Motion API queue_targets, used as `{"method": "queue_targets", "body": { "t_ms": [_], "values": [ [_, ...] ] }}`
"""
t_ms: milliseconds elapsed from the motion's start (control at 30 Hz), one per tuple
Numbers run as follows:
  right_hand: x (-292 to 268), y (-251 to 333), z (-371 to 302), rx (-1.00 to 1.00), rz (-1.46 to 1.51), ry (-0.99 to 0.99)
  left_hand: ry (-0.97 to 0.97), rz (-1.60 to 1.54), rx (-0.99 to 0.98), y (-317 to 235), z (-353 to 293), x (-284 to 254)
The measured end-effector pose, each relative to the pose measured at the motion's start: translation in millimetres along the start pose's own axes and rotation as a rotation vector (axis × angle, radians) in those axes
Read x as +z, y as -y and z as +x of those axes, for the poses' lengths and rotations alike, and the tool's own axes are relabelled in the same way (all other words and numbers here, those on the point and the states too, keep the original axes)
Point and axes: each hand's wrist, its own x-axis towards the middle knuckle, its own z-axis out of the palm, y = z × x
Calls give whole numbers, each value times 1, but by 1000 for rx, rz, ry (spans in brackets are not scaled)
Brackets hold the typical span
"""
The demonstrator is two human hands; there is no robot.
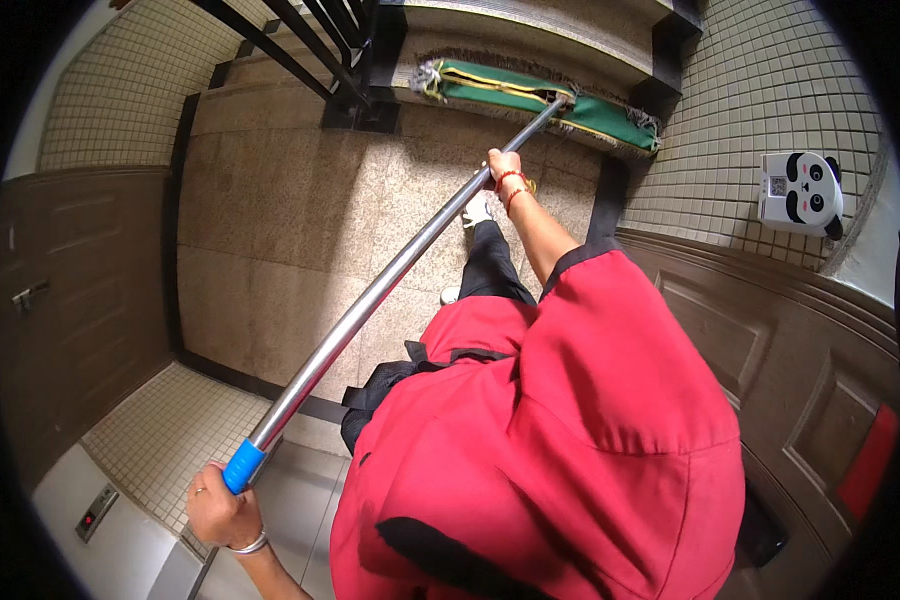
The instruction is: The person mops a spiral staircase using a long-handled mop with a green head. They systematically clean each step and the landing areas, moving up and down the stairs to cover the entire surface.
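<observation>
A long flat mop runs across the view on a shiny metal pole [370, 298]. My left hand [225, 508] is closed round the blue grip [243, 466] at the pole's lower end, and a silver bangle sits on that wrist. Farther up, my right hand [503, 163] wraps the pole close to the mop head; red bracelets circle that wrist. The wide green mop head [510, 90], with yellow edging and a grey-brown fringe, lies along a stair step [530, 38] at the far side, its right end near the tiled wall.
Black railing posts [305, 45] stand left of the mop head. Speckled stone floor [270, 220] spreads below the steps. At left is a brown door [65, 290], at right brown panelling [730, 320]. A panda-faced white box [802, 192] hangs on the tiled wall [740, 100].
</observation>
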Motion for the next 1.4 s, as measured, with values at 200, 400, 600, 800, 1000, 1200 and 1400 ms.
{"method": "queue_targets", "body": {
  "t_ms": [200, 400, 600, 800, 1000, 1200, 1400],
  "values": [
    [21, -20, -71, 145, 166, 109, -92, 44, 29, 61, -14, 30],
    [61, -106, -108, 345, 179, 92, -69, 42, 74, 128, -3, 81],
    [111, -132, -111, 545, 364, 5, -224, 156, 377, 142, 129, 81],
    [148, -117, -75, 540, 465, -122, -223, 130, 497, 167, 236, 82],
    [186, -73, -90, 645, 575, -76, -445, 144, 588, 223, 313, 85],
    [270, 15, -154, 698, 917, -63, -738, 210, 667, 293, 389, 96],
    [359, -18, -170, 547, 895, -179, -605, 221, 696, 345, 429, 153]
  ]
}}
